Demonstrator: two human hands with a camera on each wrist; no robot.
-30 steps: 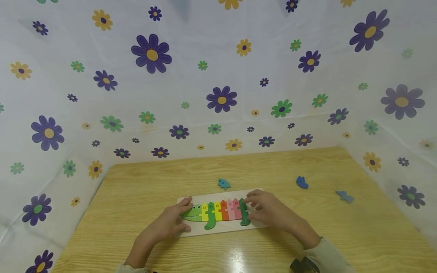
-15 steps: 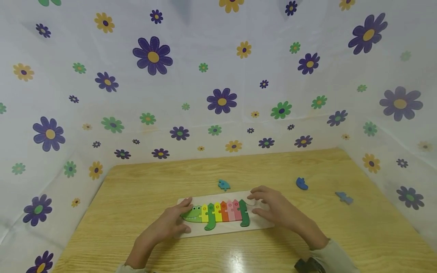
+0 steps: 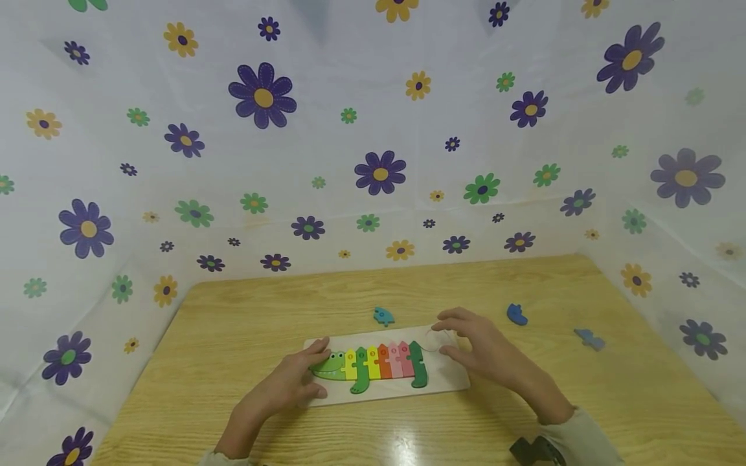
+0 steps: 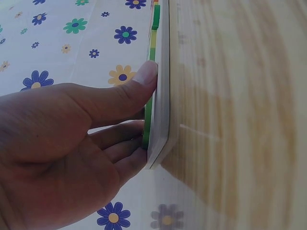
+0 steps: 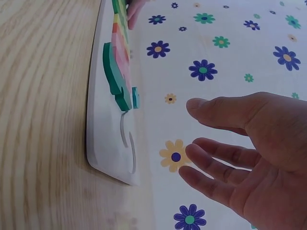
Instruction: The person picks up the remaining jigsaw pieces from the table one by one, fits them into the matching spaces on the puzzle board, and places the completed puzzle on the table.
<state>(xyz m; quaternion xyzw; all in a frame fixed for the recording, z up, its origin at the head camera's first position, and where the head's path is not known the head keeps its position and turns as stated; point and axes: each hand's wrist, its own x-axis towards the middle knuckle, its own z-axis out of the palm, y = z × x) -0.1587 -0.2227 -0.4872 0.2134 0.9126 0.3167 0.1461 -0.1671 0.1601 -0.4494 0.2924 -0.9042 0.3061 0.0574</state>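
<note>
A wooden crocodile puzzle board (image 3: pixel 396 393) lies on the table, with its green head piece (image 3: pixel 329 367), several coloured body pieces (image 3: pixel 383 360) and a dark green leg piece (image 3: pixel 418 366) in a row. My left hand (image 3: pixel 288 380) rests on the board's left end beside the head, its thumb (image 4: pixel 139 81) and fingers touching it in the left wrist view. Over the right end hovers my right hand (image 3: pixel 486 349), thumb and fingers apart and holding nothing. A curved tail outline (image 5: pixel 132 143) shows on that bare end in the right wrist view.
Behind the board lies a teal puzzle piece (image 3: pixel 383 316). Farther right are a blue piece (image 3: pixel 516 314) and a grey-blue piece (image 3: pixel 589 339). A white flowered cloth (image 3: pixel 326 129) stands around the back and sides of the wooden table (image 3: pixel 233 317).
My right hand has drawn away from the dark green leg piece, moving right and slightly back over the board's bare end. The left hand has stayed put.
</note>
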